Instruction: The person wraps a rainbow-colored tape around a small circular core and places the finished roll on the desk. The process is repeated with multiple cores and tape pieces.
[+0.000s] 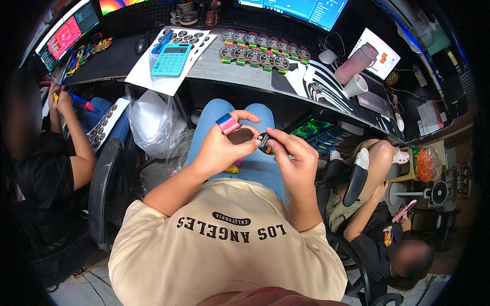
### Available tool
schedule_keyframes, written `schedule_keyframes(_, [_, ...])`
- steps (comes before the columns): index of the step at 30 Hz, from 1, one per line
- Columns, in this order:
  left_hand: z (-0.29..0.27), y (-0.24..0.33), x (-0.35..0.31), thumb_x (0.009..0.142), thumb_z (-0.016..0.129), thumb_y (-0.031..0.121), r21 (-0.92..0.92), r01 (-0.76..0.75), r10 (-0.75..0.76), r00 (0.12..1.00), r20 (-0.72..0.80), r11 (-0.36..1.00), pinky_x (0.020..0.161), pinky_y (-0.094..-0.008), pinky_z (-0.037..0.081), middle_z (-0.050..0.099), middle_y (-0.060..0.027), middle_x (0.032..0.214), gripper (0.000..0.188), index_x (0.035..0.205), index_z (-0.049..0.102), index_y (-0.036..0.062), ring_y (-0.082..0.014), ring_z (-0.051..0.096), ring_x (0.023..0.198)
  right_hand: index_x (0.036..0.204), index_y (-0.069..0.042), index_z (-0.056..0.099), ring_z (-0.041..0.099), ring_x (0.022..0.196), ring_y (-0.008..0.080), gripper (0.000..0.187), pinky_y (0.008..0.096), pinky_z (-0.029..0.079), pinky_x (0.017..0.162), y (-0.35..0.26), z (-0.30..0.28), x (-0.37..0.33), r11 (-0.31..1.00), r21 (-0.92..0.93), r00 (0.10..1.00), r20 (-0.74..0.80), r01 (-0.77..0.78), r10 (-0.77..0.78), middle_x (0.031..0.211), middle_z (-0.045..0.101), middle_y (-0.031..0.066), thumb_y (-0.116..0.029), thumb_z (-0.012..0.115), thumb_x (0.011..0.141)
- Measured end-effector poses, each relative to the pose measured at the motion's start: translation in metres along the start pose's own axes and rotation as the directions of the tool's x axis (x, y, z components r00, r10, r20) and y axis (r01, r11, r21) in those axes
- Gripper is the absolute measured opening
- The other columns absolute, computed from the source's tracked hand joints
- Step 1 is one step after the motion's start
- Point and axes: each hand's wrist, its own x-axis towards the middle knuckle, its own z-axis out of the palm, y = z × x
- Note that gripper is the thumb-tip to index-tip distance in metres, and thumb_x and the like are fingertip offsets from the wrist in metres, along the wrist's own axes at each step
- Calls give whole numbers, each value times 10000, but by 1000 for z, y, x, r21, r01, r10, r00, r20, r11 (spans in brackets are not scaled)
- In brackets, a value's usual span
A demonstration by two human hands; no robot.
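The round sticker (265,143) is partly hidden by the right hand's fingers (284,141).

grey desk (214,69), teal calculator (171,59), round badges (264,50)

Round dark sticker (265,143), glossy printed face, pinched in right hand (292,155). Left hand (220,150) holds round brown medal disc (240,136), smooth, dull sheen, with pink-and-blue matt ribbon tab (227,123). Teal plastic calculator (171,59), smooth. White paper sticker sheet (153,76), matt. Grey desk top (214,69), matt laminate look.

Calculator (171,59) on sticker sheet (168,56) at desk's (214,69) left, medal rows (263,51) right of it, cups (354,76) farther right.
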Motion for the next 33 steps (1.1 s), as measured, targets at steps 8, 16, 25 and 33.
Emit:
schedule_keyframes(8, [-3, 6, -3, 826, 733, 56, 14, -1, 0, 999, 45, 1000, 743, -219, 494, 683, -15, 910, 401, 1169, 529, 32, -60, 619, 850, 1023, -39, 720, 643, 673, 169, 215, 271, 498, 596, 2, -1, -1, 1000, 20, 1000, 16, -17, 17, 826, 695, 114, -7, 686, 813])
schedule_keyframes(16, [-13, 9, -3, 833, 734, 60, -87, 119, -114, 991, 64, 989, 732, -231, 504, 688, -26, 916, 380, 1155, 536, 25, -74, 629, 851, 1011, -47, 721, 654, 689, 206, 210, 294, 500, 630, 1, -4, 1, 995, 73, 998, 12, -64, 63, 824, 696, 129, -12, 684, 807])
schedule_keyframes(25, [-6, 7, -3, 818, 728, 11, -43, 42, -40, 998, 46, 998, 769, -232, 504, 676, -36, 916, 371, 1138, 539, 14, -80, 626, 869, 1011, -51, 721, 648, 681, 204, 210, 292, 497, 627, 1, -2, 0, 994, 89, 998, 0, -68, 68, 812, 691, 129, -10, 680, 808])
schedule_keyframes(33, [3, 7, -4, 797, 721, -20, 16, -31, 31, 999, -11, 999, 791, -236, 493, 654, -24, 893, 380, 1129, 538, 10, -74, 610, 875, 1005, -46, 723, 668, 710, 203, 209, 298, 513, 645, 1, -3, -1, 996, 80, 999, -16, -50, 51, 841, 702, 133, -2, 682, 805])
